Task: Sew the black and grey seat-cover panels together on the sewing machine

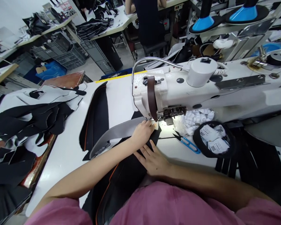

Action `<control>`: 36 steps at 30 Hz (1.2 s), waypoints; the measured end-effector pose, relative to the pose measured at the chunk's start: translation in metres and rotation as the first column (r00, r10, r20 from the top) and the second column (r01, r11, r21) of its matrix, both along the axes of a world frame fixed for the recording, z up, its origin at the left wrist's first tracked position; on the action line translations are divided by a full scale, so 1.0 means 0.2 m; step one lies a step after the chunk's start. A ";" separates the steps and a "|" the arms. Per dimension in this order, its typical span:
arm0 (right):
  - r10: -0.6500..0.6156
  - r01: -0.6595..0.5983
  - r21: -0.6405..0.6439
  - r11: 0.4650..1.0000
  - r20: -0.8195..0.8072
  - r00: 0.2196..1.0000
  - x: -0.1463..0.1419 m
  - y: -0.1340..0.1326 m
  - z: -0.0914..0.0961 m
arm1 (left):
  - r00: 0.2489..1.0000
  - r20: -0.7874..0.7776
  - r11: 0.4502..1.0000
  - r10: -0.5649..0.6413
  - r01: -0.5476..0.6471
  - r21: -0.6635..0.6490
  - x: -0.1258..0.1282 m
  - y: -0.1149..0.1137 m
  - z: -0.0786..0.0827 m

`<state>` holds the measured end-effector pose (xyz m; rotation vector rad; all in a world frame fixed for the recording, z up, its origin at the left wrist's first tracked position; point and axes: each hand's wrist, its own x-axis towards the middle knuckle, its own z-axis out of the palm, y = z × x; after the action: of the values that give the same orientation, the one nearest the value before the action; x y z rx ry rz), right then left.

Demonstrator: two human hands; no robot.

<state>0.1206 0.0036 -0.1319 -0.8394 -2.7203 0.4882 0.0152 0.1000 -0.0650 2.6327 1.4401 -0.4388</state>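
Observation:
A white industrial sewing machine (201, 87) stands on the white table (67, 150). A black fabric piece with orange piping (121, 184) lies under its needle and runs back to my lap. My left hand (142, 132) pinches a small white label (155, 125) against the fabric right at the presser foot. My right hand (153, 161) lies flat with fingers spread on the black fabric just behind it. A grey strip (117, 132) runs left from the needle area.
Blue thread snips (188, 144) lie right of the needle. Beside them sit a black round holder of printed tags (213, 140) and a heap of white labels (196, 118). Cut black and white pieces (30, 118) pile at left. Another person sits at a far table (147, 18).

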 end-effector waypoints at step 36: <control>-0.405 0.406 -0.003 0.914 -0.083 0.911 0.26 0.14 0.26 | 0.972 0.114 0.972 -0.205 0.189 0.141 -0.11 0.26 -0.13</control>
<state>0.1721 0.0307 -0.0804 -1.3083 -2.3763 0.3997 -0.0072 0.1518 -0.0911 2.8615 1.2130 -0.1939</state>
